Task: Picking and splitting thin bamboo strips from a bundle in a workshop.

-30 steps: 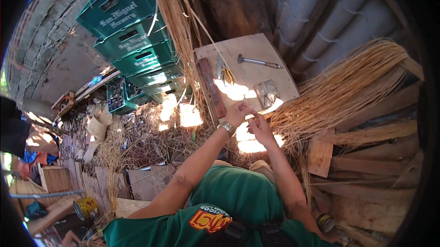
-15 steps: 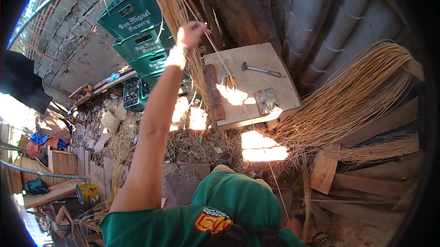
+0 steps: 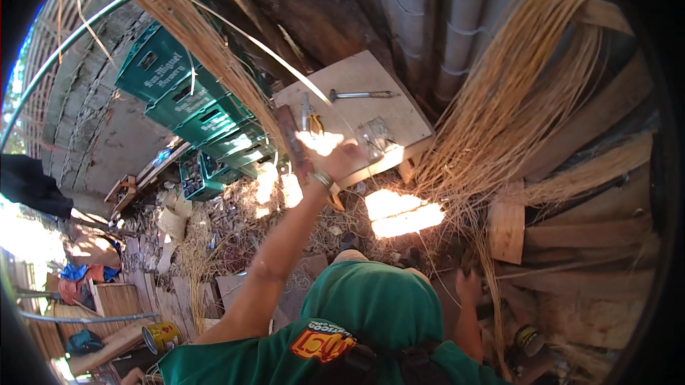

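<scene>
A big bundle of reeds [image 3: 528, 92] hangs on the right, by the gray wall [image 3: 428, 7]. The reeds are long, thin and yellow. They bend down in a curve, and their loose ends reach almost to the ground. A second bunch [image 3: 185, 28] hangs at the top left, over the green crates [image 3: 178, 99].

In the middle is a flat board [image 3: 378, 85]. A dark stick [image 3: 294, 144] lies along its left edge. A hammer [image 3: 360, 94] lies on the board near the far side, and pliers [image 3: 310, 119] with yellow handles lie just beside the stick. A small shiny piece of metal [image 3: 373, 135] lies near the front edge.

The left hand [image 3: 342, 160] is up at the front of the board, near the stick. Bright sun is on it, so I cannot tell if its fingers are curled or loose, or if it holds a thing.

The right hand [image 3: 469, 286] is down low, at the bottom ends of the reeds. It looks to be on them, but I cannot tell if the fingers are closed.

I think the reeds are very light and bendy, and one alone may snap if it is folded hard. They slide past each other, so it seems best to grab a few together, near the ends.
</scene>
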`<state>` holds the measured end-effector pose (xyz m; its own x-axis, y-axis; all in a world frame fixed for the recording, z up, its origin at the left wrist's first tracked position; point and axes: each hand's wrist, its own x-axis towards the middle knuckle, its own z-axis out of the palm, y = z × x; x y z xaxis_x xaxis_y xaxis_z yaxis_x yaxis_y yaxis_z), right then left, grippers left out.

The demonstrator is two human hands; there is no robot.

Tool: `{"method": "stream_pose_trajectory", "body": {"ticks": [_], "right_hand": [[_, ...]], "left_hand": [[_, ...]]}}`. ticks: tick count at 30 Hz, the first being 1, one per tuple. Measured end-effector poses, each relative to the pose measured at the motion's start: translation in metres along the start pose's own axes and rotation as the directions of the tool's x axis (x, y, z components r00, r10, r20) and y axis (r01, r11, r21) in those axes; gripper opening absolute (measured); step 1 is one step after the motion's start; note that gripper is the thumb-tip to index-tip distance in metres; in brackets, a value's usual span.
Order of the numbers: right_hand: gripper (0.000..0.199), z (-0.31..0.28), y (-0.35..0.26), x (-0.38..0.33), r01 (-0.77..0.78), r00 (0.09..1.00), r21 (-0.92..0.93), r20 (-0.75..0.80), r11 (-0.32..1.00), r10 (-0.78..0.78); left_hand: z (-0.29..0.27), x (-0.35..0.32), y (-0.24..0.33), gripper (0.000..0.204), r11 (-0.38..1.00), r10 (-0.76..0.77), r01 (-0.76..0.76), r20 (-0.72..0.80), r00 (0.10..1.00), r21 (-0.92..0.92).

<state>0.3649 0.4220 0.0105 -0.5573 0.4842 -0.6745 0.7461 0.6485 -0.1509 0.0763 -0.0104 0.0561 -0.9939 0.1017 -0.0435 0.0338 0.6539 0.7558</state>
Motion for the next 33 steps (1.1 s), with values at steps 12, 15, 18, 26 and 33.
{"method": "stream_pose_trajectory", "body": {"ticks": [12,15,18,26,33], "right_hand": [[0.023,0.01,-0.143,-0.008,0.861,0.419,0.415,-0.25,0.294,-0.873],[0.026,0.01,-0.073,-0.003,0.696,0.673,0.4,-0.075,0.596,-0.736],[0.028,0.035,0.029,0.027,0.664,0.747,0.137,-0.086,0.735,-0.659],[0.024,0.033,0.255,0.044,-0.286,0.946,0.398,-0.029,0.872,0.323],[0.005,0.014,0.244,0.04,-0.473,0.781,0.474,0.616,0.743,0.105]], "left_hand": [[0.073,-0.067,0.054,0.013,0.811,0.002,-0.022,-0.035,0.999,-0.585],[-0.025,-0.035,0.096,0.015,0.928,-0.26,0.249,-0.003,0.966,-0.278],[-0.079,0.004,0.04,0.016,0.753,-0.211,0.083,-0.12,0.97,-0.653],[-0.048,0.001,0.019,0.027,0.958,0.04,-0.033,0.02,0.999,-0.284],[-0.029,-0.016,0.148,0.029,0.9,0.035,0.076,0.245,0.969,-0.429]]}}
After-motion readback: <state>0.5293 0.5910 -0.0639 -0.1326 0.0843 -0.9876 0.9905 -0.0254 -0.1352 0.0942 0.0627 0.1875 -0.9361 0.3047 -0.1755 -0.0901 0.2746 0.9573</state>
